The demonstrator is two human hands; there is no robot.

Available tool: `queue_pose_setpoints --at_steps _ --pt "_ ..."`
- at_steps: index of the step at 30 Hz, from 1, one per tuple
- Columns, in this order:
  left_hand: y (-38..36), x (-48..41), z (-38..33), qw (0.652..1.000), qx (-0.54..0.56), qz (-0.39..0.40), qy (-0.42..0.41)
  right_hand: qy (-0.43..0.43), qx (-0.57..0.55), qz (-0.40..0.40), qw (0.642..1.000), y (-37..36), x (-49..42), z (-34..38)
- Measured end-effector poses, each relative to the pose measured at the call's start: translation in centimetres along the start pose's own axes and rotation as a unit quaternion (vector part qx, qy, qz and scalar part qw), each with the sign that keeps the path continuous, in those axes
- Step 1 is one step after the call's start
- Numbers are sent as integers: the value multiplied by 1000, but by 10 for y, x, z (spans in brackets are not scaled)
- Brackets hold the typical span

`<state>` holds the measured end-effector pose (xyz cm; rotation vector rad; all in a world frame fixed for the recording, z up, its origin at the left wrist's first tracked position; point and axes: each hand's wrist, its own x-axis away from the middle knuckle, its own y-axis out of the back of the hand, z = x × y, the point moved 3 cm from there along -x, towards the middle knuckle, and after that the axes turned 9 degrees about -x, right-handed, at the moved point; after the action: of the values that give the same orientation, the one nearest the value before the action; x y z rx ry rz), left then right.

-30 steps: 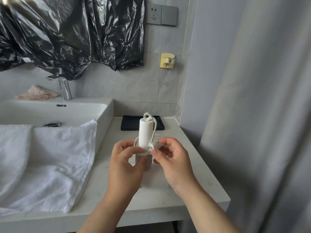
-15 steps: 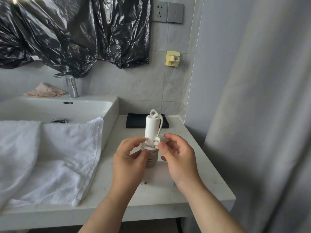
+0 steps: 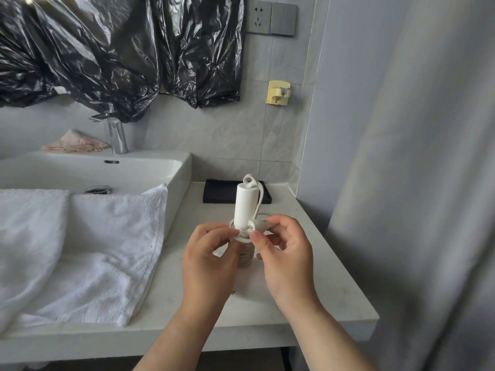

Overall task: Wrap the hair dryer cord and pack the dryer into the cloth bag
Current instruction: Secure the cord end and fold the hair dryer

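A white cylindrical plastic hair dryer [image 3: 243, 204] stands handle-up above the pale stone counter [image 3: 308, 277], held between both hands near the front edge. Its thin white cord [image 3: 259, 199] leaves a loop at the handle top, runs down the right side, and appears to be coiled around the lower body, where ribbed turns show between the palms. The left hand [image 3: 209, 253] is curled round the lower body, with thumb and forefinger pinched at the top coil. The right hand [image 3: 284, 253] pinches the white plug [image 3: 258, 225], whose metal prongs point towards the left fingertips. Judgement: wrapping is near its end and the plug has yet to be secured. The risks are these. If the plug is released before it is tucked under a turn, the springy coils may loosen and unwind. Tension on the free length could tip the dryer out of the light left-hand grip. The bare prongs could also catch a finger. A black rectangular item [image 3: 217, 194] lies flat at the back of the counter; whether it is the cloth bag cannot be told. A white terry towel [image 3: 93, 250] drapes over the white ceramic sink [image 3: 134, 170], well apart from the work.
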<state>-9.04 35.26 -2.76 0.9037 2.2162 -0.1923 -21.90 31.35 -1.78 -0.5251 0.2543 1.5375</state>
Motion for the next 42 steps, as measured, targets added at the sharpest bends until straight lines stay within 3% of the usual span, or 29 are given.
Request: queue_pose_setpoints --at_steps 12,17,23,29,31,38,42 --pt "9 -4 5 964 -79 -57 -249 35 27 48 998 -3 -1 13" --pt "13 -10 3 963 -55 -45 -259 31 6 -4 999 -5 3 9" --pt "17 -17 7 976 -27 -3 -218 68 30 10 997 -3 2 16" --pt "16 -15 -2 962 -76 -14 -261 83 -9 -28 996 -8 10 7" --pt "17 -14 -5 960 -78 -14 -269 136 16 -23 990 -8 11 7" --pt "22 -19 -11 945 -115 34 -304 290 183 76 936 1 12 10" --pt "22 -21 -12 944 -113 42 -308 411 349 63 840 10 6 20"
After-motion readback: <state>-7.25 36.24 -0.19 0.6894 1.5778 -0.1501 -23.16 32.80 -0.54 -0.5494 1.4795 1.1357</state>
